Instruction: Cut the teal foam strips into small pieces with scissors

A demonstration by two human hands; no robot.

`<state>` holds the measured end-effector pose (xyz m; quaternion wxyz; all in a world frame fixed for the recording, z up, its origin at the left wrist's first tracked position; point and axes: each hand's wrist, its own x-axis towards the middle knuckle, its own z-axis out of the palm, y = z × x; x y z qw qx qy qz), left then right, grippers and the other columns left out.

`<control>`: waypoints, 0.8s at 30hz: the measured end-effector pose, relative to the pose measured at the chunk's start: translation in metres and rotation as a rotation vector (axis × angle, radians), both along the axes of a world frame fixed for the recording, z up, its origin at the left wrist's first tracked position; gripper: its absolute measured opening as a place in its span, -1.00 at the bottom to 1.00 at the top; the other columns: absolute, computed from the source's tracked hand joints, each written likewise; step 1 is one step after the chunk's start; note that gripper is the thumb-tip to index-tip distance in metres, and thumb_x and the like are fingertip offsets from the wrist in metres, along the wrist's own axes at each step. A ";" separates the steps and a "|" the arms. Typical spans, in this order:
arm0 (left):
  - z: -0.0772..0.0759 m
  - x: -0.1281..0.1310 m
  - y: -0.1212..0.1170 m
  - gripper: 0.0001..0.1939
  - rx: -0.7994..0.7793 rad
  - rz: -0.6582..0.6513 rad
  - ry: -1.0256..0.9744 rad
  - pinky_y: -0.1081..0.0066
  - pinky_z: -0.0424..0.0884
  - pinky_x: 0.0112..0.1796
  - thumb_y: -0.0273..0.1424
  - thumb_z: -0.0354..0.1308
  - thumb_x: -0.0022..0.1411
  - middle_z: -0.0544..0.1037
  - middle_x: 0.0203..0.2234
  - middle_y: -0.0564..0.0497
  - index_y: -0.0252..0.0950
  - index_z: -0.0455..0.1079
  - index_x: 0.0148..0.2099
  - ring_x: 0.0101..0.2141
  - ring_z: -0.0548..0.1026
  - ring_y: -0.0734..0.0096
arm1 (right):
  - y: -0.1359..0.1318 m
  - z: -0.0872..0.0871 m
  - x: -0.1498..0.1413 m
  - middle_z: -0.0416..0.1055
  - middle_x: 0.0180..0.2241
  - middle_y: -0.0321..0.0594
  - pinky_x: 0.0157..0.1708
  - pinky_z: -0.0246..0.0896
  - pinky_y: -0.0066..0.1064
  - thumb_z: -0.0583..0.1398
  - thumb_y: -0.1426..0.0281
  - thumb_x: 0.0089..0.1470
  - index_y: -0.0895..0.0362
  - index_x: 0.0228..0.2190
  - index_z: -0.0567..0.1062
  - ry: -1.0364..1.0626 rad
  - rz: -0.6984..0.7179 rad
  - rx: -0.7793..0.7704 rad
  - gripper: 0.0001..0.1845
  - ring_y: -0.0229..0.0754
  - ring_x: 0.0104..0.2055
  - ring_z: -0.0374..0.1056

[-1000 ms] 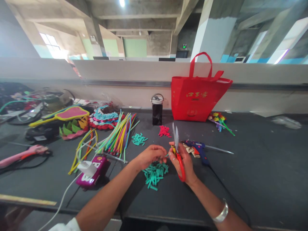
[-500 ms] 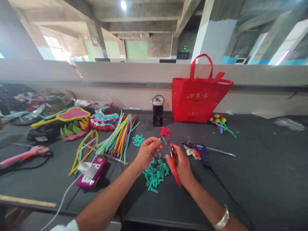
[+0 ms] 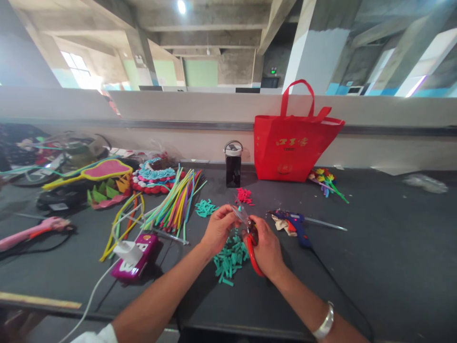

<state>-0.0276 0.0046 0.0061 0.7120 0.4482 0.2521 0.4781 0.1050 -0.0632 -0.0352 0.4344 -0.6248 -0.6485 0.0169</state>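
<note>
My right hand (image 3: 267, 245) is wrapped round the red-handled scissors (image 3: 253, 252), whose blades point up and to the left. At the blades is a small teal strip piece (image 3: 240, 208), pinched by the closed fingertips of my left hand (image 3: 221, 227). Both hands are just above the table, close together. Below and between them lies a loose heap of cut teal strips (image 3: 230, 262). Beyond my left hand sits a smaller pile of teal pieces (image 3: 205, 208), and past the scissors' tips is a pile of red pieces (image 3: 244, 196).
A blue glue gun (image 3: 298, 226) lies right, its cord running towards me. Left are a purple power strip (image 3: 134, 259), a bundle of coloured fuzzy sticks (image 3: 178, 202) and a pink glue gun (image 3: 39, 231). A phone (image 3: 233, 172) leans on a cup; a red bag (image 3: 296, 147) stands behind.
The scissors have moved slightly left and their blades now meet the teal piece at my left fingertips. My left hand stays nearly in place. The whole view shifts a little.
</note>
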 end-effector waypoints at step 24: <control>0.001 0.003 -0.005 -0.85 -0.006 -0.044 -0.024 0.53 0.28 -0.43 -0.37 0.29 0.02 0.48 -0.56 0.08 -0.32 0.40 -0.40 -0.55 0.35 0.59 | -0.001 -0.003 -0.001 0.45 -0.21 -0.13 -0.18 0.33 -0.30 0.09 0.42 0.08 0.12 -0.04 0.33 0.043 0.032 -0.007 -0.64 -0.10 -0.20 0.42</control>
